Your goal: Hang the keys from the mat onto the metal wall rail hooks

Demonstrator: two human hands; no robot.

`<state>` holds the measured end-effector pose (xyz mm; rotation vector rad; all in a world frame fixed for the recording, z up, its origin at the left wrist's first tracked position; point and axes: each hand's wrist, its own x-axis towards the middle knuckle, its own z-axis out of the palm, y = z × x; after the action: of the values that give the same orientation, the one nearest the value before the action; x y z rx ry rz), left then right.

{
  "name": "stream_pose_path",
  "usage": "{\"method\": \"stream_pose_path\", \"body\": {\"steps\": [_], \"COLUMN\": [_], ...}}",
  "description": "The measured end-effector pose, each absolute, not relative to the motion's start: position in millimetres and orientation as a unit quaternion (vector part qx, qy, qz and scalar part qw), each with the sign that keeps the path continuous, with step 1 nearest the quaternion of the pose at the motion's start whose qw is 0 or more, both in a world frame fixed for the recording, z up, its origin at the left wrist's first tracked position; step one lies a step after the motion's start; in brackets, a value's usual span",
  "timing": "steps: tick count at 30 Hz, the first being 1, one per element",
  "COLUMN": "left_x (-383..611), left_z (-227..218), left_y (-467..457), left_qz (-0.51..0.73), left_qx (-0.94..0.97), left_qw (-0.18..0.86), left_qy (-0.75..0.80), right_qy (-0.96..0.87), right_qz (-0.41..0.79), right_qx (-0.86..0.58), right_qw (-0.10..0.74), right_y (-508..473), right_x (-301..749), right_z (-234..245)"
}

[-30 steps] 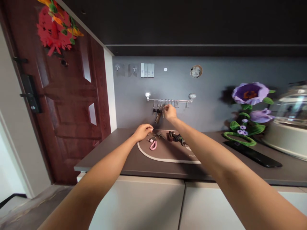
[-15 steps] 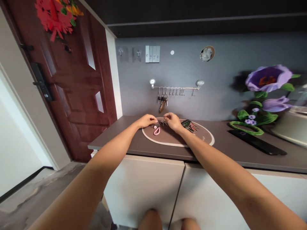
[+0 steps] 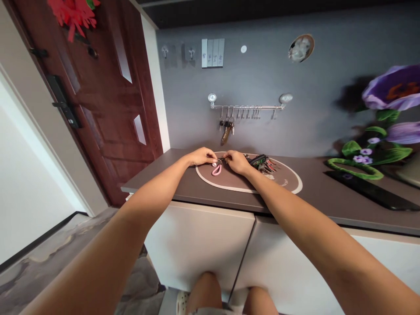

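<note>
My left hand (image 3: 204, 156) is closed on a small bunch of keys with a pink loop strap (image 3: 216, 170), just above the left part of an oval brown mat (image 3: 226, 181). Facing it, my right hand (image 3: 236, 162) pinches the other side of the same bunch, its thumb and finger close to the metal ring. The individual keys are too small to make out. To the right of my right hand, a second pile of keys (image 3: 271, 165) with red and metal pieces lies on the mat, beside a dark key case (image 3: 258, 160).
A rail with hooks (image 3: 249, 107) is fixed to the wall, and a key bunch with a brown tag (image 3: 225, 134) hangs from it. Rightward on the counter (image 3: 311, 183) are a black phone-like slab (image 3: 370, 191) and purple fabric flowers (image 3: 392, 94). A dark red door (image 3: 108, 96) stands left.
My right hand has come slightly closer to my left at the key bunch. The view has tilted down and shifted, so the wall items sit higher.
</note>
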<state>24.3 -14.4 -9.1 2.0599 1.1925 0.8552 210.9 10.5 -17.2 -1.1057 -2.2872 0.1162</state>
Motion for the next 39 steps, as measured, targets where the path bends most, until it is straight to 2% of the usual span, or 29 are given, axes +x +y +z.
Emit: {"method": "stream_pose_path", "body": {"steps": [11, 22, 31, 39], "left_x": [22, 22, 23, 25], "left_z": [-12, -9, -4, -2], "left_y": [-8, -4, -8, -10], "left_qz": [0.416, 0.504, 0.542, 0.565], "left_qx": [0.69, 0.612, 0.594, 0.584], "left_qw": [0.435, 0.497, 0.503, 0.511], "left_qy": [0.402, 0.353, 0.316, 0.282], "right_qy": [-0.871, -0.868, -0.825, -0.819], "right_qz": [0.03, 0.042, 0.085, 0.183], "right_qx": [-0.405, -0.404, -0.404, -0.307], "right_qw": [0.276, 0.286, 0.386, 0.448], "right_y": [19, 16, 8, 2], "right_x": [209, 208, 206, 203], "right_z": [-17, -14, -8, -6]}}
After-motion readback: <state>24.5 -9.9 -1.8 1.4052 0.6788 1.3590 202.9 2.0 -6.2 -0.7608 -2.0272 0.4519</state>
